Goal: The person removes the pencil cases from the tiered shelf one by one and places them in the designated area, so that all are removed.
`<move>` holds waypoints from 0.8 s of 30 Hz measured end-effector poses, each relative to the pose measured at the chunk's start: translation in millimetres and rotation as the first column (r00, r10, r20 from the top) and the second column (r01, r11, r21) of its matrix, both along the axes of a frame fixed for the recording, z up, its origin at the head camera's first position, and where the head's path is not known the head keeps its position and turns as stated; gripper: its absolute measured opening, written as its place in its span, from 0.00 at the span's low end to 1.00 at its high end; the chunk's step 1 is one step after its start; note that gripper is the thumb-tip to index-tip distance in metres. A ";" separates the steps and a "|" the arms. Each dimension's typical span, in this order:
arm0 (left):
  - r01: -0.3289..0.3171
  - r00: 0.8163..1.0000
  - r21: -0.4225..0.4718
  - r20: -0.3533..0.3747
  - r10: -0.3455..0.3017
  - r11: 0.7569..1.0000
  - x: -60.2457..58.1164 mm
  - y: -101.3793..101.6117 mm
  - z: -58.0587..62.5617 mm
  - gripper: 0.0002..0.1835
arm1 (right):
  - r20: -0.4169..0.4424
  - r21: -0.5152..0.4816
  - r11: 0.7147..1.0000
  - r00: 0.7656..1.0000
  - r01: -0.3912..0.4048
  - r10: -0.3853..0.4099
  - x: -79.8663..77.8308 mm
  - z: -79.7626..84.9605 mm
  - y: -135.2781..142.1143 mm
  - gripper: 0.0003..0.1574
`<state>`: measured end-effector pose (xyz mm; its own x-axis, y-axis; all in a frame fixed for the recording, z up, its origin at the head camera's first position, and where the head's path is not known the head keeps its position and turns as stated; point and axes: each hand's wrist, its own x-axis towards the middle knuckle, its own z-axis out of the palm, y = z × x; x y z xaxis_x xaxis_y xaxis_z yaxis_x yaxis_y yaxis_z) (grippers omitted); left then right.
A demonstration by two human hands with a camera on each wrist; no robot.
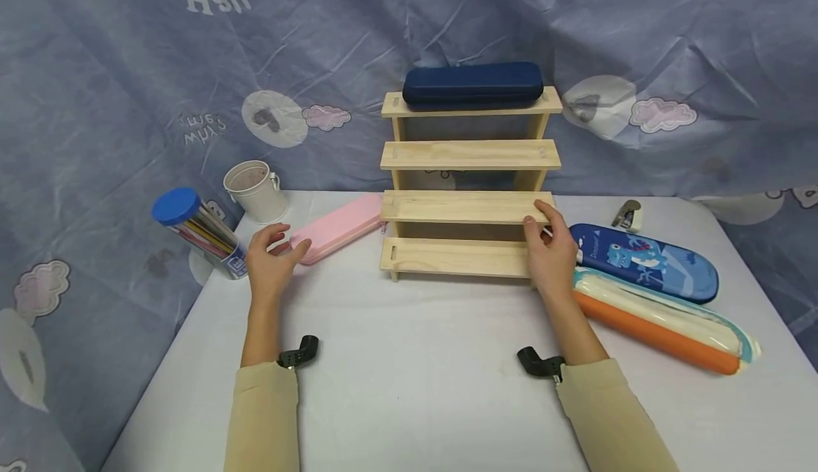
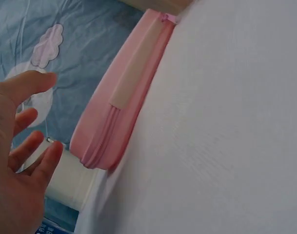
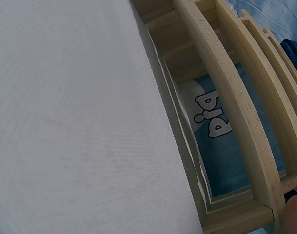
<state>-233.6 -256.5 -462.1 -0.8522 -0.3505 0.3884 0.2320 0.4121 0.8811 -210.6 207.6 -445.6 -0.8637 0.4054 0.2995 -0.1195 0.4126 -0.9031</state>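
Note:
A wooden tiered rack [image 1: 469, 207] stands at the back of the table, with a dark blue case [image 1: 473, 85] on its top tier. My right hand [image 1: 554, 252] grips the right end of a lower tier, the index finger on top and the thumb at the front edge. Only a bit of that hand shows at the edge of the right wrist view, beside the rack [image 3: 236, 107]. On the left, my left hand [image 1: 271, 259] is raised with fingers apart and bent. Close by lies a pink pencil case [image 2: 114, 92]; the left wrist view shows a gap between them.
Left of my left hand are a clear pen tub with a blue lid [image 1: 175, 207] and a white metal bucket [image 1: 255, 191]. To the right lie a blue dinosaur case [image 1: 645, 262], an orange-and-clear pouch [image 1: 658, 323] and a small stapler-like item [image 1: 628, 215]. A patterned cloth hangs behind.

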 end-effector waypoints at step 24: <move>0.284 0.956 0.069 -0.100 -0.276 0.956 -5.8 48.2 95.1 0.25 | -0.006 0.003 1.000 1.000 -0.003 0.003 -1.2 -2.3 1.3 0.26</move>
<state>-239.5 -208.3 -367.0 -0.8842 -0.1363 0.4468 0.4065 0.2467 0.8797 -211.8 208.9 -447.9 -0.8631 0.4022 0.3055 -0.1256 0.4151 -0.9011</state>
